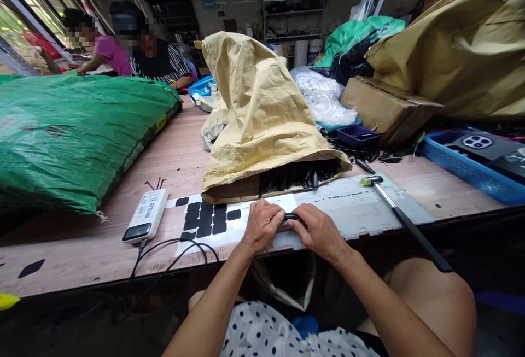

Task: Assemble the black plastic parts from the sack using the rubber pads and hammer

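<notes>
Between my two hands, near the table's front edge, is a short black cylindrical piece [291, 216]. My left hand [262, 224] is closed on its left end, and my right hand [318, 229] pinches its right end with thumb and fingers. Much of the piece is hidden by the fingers, so I cannot tell its exact kind. Just beyond the hands, a tan paper sack [262, 122] lies with its mouth towards me. Many black slender parts [287, 176] fill that mouth. To the right, a hammer [404, 220] with a black handle rests across the table edge.
A white power bank [146, 215] with black cables lies left, beside black rounded-square pads [205, 217] on a white sheet. A bulging green sack [77, 133] covers the left side. A blue basket [471, 165] and cardboard box [388, 108] stand right. Two people sit at the far left.
</notes>
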`<state>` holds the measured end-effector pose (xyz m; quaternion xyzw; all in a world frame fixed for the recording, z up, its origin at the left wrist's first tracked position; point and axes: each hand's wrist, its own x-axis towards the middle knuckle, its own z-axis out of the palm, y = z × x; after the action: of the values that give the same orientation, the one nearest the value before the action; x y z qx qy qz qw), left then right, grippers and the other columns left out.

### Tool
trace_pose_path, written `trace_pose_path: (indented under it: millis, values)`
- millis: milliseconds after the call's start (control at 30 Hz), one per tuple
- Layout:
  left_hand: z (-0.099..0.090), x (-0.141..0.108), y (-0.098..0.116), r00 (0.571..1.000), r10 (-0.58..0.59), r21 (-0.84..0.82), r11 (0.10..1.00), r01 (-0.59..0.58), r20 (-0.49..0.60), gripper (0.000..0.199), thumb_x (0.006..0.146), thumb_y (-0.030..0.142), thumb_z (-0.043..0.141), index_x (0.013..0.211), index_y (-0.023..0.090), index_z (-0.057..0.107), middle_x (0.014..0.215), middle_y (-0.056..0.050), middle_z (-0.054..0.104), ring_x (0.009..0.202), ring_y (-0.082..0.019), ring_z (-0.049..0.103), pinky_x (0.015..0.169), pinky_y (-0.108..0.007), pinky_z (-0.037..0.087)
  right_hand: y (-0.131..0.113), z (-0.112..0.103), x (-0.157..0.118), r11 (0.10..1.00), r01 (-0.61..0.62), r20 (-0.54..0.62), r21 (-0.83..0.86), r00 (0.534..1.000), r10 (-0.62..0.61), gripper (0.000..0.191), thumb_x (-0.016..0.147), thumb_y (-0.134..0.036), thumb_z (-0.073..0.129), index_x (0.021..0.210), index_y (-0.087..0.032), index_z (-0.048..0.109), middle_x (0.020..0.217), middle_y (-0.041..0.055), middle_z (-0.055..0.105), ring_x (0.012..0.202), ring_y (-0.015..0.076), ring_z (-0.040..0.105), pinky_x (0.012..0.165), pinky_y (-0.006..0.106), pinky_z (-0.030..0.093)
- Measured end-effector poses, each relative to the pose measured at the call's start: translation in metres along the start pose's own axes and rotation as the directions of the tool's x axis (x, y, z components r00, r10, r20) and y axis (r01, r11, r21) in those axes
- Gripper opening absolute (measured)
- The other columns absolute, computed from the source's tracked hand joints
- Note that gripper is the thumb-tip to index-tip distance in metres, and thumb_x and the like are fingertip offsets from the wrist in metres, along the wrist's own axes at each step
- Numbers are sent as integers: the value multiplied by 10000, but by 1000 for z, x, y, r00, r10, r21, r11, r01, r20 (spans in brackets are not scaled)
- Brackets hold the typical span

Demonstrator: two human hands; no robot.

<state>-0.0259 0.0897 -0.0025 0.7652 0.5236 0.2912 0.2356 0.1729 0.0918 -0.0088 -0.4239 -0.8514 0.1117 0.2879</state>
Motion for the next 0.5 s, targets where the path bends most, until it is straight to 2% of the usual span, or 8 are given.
trace_pose_path:
  millis: [133, 367, 500]
  values:
    - [1, 0, 1, 999, -21, -33, 999, 19, -39, 204, 960, 351, 543, 1014, 265, 720, 935, -4, 721, 964, -217, 559, 932, -397, 355, 4, 0, 0, 1000, -18, -12, 9, 1000, 18, 127, 988, -300, 533, 899, -212, 559, 865, 49, 613, 847, 199, 547, 771, 314, 426]
    - [5, 2, -3, 999, -24, -5, 1000, 23, -29, 193, 947, 282, 552, 959, 260, 744, 952, -11, 755, 977, -229, 568, 937, -417, 361, 1, 5, 3, 994, 0, -12, -114, 1000, -2, 197, 992, -277, 498, 810, -216, 538, 807, 53, 617, 805, 206, 523, 720, 321, 376]
    - [5, 3, -5, 1000, -23, -36, 999, 23, -17, 188, 918, 242, 570, 934, 251, 758, 911, -17, 756, 960, -228, 576, 912, -400, 391, 0, 12, 3, 997, -31, -65, -75, 998, 26, 235, 986, -267, 496, 756, -218, 514, 760, 42, 602, 761, 195, 507, 695, 317, 358]
